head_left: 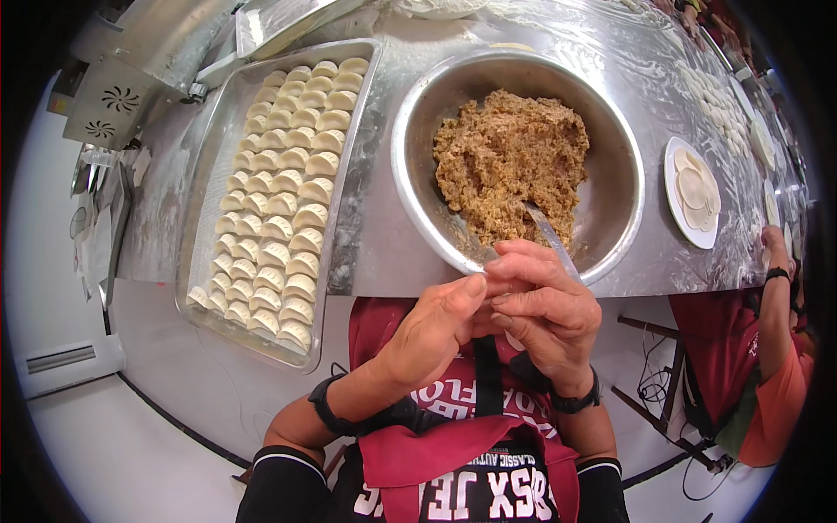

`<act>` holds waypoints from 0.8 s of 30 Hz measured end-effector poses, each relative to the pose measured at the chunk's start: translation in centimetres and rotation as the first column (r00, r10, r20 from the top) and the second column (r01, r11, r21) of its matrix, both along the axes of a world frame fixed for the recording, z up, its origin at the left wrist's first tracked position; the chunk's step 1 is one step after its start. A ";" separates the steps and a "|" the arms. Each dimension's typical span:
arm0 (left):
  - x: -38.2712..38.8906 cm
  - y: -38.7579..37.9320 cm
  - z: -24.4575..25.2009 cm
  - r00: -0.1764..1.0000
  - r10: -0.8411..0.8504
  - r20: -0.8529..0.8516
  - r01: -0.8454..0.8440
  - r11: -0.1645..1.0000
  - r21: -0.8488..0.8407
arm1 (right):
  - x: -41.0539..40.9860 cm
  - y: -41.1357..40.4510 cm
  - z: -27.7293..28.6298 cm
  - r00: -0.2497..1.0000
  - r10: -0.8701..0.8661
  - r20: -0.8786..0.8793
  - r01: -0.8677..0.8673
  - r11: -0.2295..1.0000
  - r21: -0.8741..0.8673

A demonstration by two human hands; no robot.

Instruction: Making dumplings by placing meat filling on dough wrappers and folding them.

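Observation:
My left hand (435, 323) and my right hand (549, 304) meet fingertip to fingertip at the near rim of a large steel bowl (628, 170). Their curled fingers hide whatever lies between them; a small pale patch shows below, and I cannot tell whether it is dough or apron print. Brown minced filling (513, 157) is heaped in the bowl. A flat metal spatula (552, 238) stands tilted in it, its lower end behind my right hand. To the left, a metal tray (203, 189) holds rows of pleated dumplings (281, 204).
A white plate (673, 189) of round dough wrappers (694, 188) sits right of the bowl. Flour dusts the steel table (373, 196). The tray overhangs its front edge. A steel machine (111, 98) stands far left. Another person's arm (776, 294) reaches in at right, beyond dough pieces (713, 104).

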State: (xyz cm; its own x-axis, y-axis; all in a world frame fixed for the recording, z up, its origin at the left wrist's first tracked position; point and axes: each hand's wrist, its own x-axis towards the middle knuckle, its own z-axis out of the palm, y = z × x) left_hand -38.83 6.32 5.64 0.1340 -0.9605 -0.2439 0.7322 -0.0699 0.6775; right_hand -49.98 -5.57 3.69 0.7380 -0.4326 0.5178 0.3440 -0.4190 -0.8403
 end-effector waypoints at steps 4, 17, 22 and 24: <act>0.2 0.0 -0.3 1.000 -0.018 -0.009 0.018 1.000 -0.011 | -0.1 0.3 0.5 0.997 -0.045 -0.057 0.045 0.999 0.012; 0.3 -0.5 -1.0 0.992 0.014 -0.124 -0.019 0.999 -0.037 | 0.5 1.1 1.4 0.982 -0.163 -0.095 0.180 0.959 0.218; 0.6 -0.9 -0.8 0.985 -0.036 -0.167 0.030 0.999 -0.037 | 0.2 0.7 0.0 0.998 -0.058 -0.009 0.059 0.978 0.200; 0.7 -0.9 -0.6 0.976 -0.043 -0.211 0.041 0.999 -0.015 | 0.4 0.4 0.1 0.999 -0.038 0.025 0.034 0.989 0.147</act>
State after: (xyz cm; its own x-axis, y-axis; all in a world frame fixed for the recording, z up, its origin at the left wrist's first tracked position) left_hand -38.16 5.39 5.01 0.0396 -0.9668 -0.2526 0.8556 -0.0978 0.5083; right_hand -49.61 -5.18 3.84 0.7070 -0.5314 0.4667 0.3543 -0.3049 -0.8840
